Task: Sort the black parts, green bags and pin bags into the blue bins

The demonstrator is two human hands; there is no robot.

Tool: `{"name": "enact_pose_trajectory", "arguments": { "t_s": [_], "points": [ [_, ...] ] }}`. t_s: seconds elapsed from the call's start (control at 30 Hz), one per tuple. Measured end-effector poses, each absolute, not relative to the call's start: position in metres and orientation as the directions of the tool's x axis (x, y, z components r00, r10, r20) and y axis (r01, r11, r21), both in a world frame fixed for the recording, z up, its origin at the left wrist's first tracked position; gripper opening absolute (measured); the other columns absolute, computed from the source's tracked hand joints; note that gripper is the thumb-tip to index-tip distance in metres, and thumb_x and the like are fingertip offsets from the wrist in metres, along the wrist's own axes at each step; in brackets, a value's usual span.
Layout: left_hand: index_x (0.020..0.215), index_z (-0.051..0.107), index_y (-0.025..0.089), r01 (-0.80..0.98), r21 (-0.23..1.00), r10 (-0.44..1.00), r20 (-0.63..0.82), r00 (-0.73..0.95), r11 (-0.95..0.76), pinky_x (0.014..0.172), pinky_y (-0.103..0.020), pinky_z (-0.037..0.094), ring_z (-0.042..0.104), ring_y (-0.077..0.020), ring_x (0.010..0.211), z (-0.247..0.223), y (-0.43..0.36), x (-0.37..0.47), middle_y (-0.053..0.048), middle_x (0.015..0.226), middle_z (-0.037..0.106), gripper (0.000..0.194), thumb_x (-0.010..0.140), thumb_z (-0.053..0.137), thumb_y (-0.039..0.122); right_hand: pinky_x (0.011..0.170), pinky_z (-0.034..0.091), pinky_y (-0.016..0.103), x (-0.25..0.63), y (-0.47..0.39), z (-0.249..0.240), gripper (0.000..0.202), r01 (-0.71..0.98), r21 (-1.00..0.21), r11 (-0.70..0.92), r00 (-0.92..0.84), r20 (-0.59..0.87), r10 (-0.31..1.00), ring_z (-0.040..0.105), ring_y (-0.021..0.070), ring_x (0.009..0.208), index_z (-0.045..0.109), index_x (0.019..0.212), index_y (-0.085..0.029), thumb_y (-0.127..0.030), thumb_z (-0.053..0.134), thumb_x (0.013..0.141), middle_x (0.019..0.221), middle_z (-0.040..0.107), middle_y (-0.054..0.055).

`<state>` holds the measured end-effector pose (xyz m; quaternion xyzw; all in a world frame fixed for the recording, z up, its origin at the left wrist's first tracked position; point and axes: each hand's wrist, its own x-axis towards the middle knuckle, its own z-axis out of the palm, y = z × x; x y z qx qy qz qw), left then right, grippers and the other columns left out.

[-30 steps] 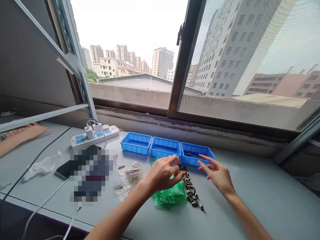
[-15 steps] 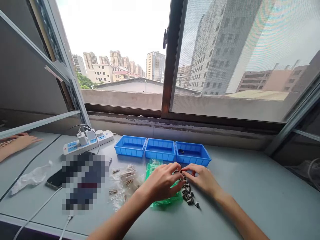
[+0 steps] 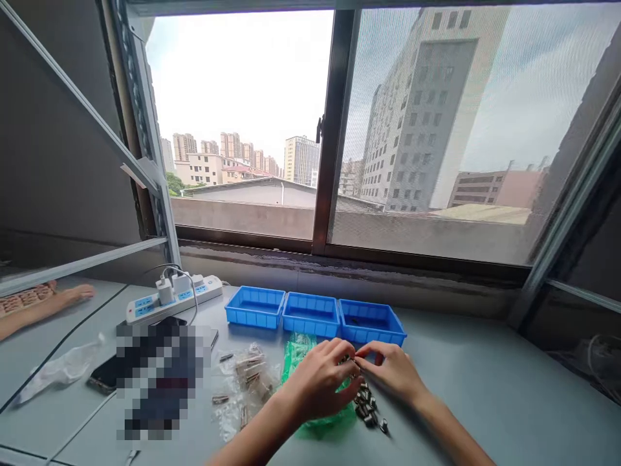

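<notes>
My left hand (image 3: 320, 378) has its fingers curled over a crinkled green plastic bag (image 3: 326, 424). Small metal parts partly show beneath those fingers. My right hand (image 3: 392, 370) pinches thumb and forefinger close to the left fingertips; what sits between them is too small to make out. A loose pile of small cylindrical metal parts (image 3: 367, 408) lies on the table just below both hands. Behind them, three blue bins (image 3: 310, 317) stand in a row, and a small dark piece (image 3: 356, 320) rests in the right one.
Clear plastic bags (image 3: 252, 375) with metal pins lie left of the green bag. Farther left are a partly blurred phone (image 3: 104, 374), a white power strip (image 3: 174, 301), cables and crumpled plastic (image 3: 63, 372). Another person's hand (image 3: 72, 296) rests at the far left. Metal frame posts flank the window.
The camera view has tilted up, so the table and bins appear lower. Both my hands stay close together above the metal parts, with small finger shifts.
</notes>
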<state>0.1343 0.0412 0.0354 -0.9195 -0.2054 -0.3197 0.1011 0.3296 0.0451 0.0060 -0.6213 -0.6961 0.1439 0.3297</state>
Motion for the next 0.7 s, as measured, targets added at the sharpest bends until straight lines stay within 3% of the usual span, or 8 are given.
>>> {"name": "enact_pose_trajectory", "arguments": {
  "t_s": [0.27, 0.43, 0.57, 0.7],
  "points": [
    [0.080, 0.061, 0.018, 0.453, -0.087, 0.300, 0.638, 0.709, -0.887, 0.067, -0.027, 0.049, 0.061, -0.0154, 0.077, 0.036, 0.046, 0.132, -0.002, 0.091, 0.063, 0.006, 0.084, 0.062, 0.023, 0.061, 0.043, 0.032, 0.327, 0.047, 0.002, 0.023, 0.713, -0.669, 0.213, -0.002, 0.301, 0.954, 0.061, 0.0207, 0.062, 0.076, 0.078, -0.026, -0.035, 0.057, 0.068, 0.077, 0.075, 0.002],
    [0.083, 0.062, 0.017, 0.467, -0.100, 0.291, 0.663, 0.690, -0.879, 0.064, -0.027, 0.047, 0.060, -0.0147, 0.072, 0.048, 0.044, 0.125, -0.002, 0.087, 0.063, 0.008, 0.086, 0.060, 0.024, 0.059, 0.037, 0.032, 0.323, 0.047, 0.005, 0.016, 0.456, -0.867, 0.200, 0.114, 0.279, 0.954, 0.053, 0.0188, 0.056, 0.075, 0.065, -0.025, -0.033, 0.065, 0.055, 0.066, 0.071, 0.002],
    [0.084, 0.065, 0.018, 0.482, -0.093, 0.285, 0.703, 0.651, -0.871, 0.065, -0.029, 0.045, 0.059, -0.0151, 0.072, 0.063, 0.049, 0.125, -0.003, 0.088, 0.063, 0.018, 0.091, 0.054, 0.030, 0.053, 0.035, 0.029, 0.324, 0.051, 0.009, 0.033, 0.294, -0.941, 0.166, 0.191, 0.228, 0.955, 0.046, 0.0140, 0.050, 0.076, 0.075, -0.020, -0.046, 0.064, 0.058, 0.072, 0.071, 0.004],
    [0.082, 0.069, 0.021, 0.505, -0.006, 0.367, 0.680, 0.635, -0.863, 0.068, -0.028, 0.046, 0.061, -0.0158, 0.078, 0.068, 0.062, 0.140, -0.002, 0.087, 0.064, 0.023, 0.088, 0.059, 0.041, 0.043, 0.021, 0.024, 0.325, 0.051, 0.015, 0.049, 0.110, -0.992, 0.056, 0.221, 0.079, 0.972, 0.029, 0.0070, 0.041, 0.076, 0.082, -0.018, -0.059, 0.064, 0.057, 0.062, 0.064, 0.002]
  ]
}}
